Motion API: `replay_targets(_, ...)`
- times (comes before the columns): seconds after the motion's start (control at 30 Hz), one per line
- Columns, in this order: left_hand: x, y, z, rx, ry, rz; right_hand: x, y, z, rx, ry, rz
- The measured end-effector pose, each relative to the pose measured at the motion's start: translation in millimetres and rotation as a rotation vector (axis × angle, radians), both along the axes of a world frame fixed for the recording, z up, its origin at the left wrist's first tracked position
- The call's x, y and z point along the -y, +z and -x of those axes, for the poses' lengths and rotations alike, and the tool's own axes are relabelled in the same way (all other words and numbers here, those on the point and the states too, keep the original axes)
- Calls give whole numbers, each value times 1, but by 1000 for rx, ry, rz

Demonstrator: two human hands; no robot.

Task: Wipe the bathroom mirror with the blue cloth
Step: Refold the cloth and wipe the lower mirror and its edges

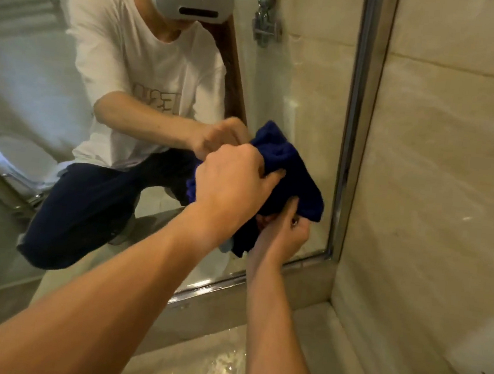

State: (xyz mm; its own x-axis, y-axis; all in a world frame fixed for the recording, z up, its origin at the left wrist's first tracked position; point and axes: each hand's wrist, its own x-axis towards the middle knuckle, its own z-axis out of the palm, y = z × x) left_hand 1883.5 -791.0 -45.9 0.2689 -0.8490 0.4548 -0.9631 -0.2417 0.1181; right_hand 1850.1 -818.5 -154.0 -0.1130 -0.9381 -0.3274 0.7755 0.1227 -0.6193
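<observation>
The blue cloth is bunched up close to the lower right part of the bathroom mirror. My left hand grips the cloth from above, fingers curled over its top fold. My right hand holds the cloth's lower edge from beneath, fingers curled up into the fabric. The mirror reflects a crouching person in a white shirt and dark trousers, with the reflected hand meeting the cloth. Whether the cloth touches the glass is hard to tell.
A metal frame runs down the mirror's right side and along its bottom edge. A beige marble wall stands to the right. A wet marble ledge lies below. A toilet shows in the reflection.
</observation>
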Motion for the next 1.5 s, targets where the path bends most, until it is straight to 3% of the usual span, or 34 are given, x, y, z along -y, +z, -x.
replay_targets(0.17,-62,-21,-52,69,173,-83,-64,-16,-49,83,279,-97)
replay_targets(0.3,-48,-11,-36,95,191,-143,-59,-18,-36,27,413,-89)
replay_targets(0.43,1,7,4,81,4,-109,-1,-5,8,-21,282,-97)
replay_targets(0.57,51,12,50,145,-194,-137,55,-16,45,92,265,-38)
replay_targets(0.77,43,6,37,389,-267,-194,24,-14,14,181,121,-150)
replay_targets(0.87,0,-3,-9,384,-212,-199,-32,-10,-32,124,160,-226)
replay_targets(1.03,-92,-16,-90,306,40,-190,-92,-15,-79,62,326,-126)
replay_targets(1.17,-79,-18,-79,218,108,-177,-88,-16,-58,-35,451,-98)
replay_targets(1.3,-48,-19,-55,133,90,-151,-48,-9,-24,-117,371,-50)
replay_targets(1.5,-27,-17,-29,120,5,-71,-37,-6,-18,52,264,-42)
